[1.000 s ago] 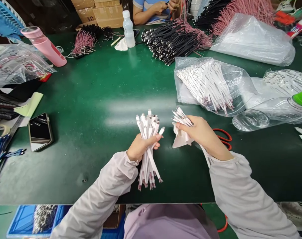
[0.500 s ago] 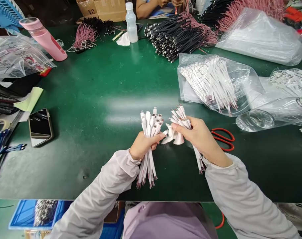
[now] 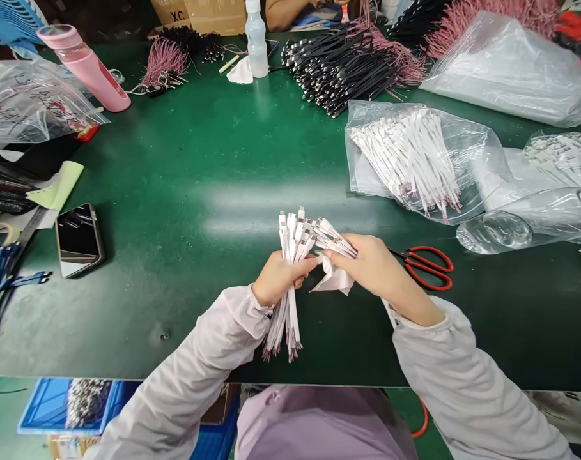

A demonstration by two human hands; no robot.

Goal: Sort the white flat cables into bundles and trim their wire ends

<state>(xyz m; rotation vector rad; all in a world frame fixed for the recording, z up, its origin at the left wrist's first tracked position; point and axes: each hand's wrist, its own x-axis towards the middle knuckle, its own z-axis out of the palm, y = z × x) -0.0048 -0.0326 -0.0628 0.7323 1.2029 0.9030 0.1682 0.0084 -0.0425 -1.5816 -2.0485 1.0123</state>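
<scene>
My left hand (image 3: 281, 276) is closed round an upright bundle of short white USB cables (image 3: 285, 313), connectors at the top and pinkish bare wire ends at the bottom. A second bunch of white cables (image 3: 333, 237) is gripped in my right hand (image 3: 369, 265), its connectors tilted left against the first bundle. Below that bunch, a crumpled white cloth or tissue (image 3: 334, 280) hangs between the hands, by the right fingers. The fingertips of both hands come close together there; whether they touch is hard to see. Red-handled scissors (image 3: 429, 268) lie just right of my right hand.
Clear bags of white cables (image 3: 408, 160) and a clear plastic bottle (image 3: 515, 223) lie at right. Black cables (image 3: 342, 67) are heaped at the back, near a co-worker's arm (image 3: 290, 13). A phone (image 3: 80, 239) and a pink bottle (image 3: 86, 70) are on the left.
My right hand has turned, tipping its bunch leftward so the connectors now meet the left bundle. The white cloth shows more fully below. My left hand has barely moved.
</scene>
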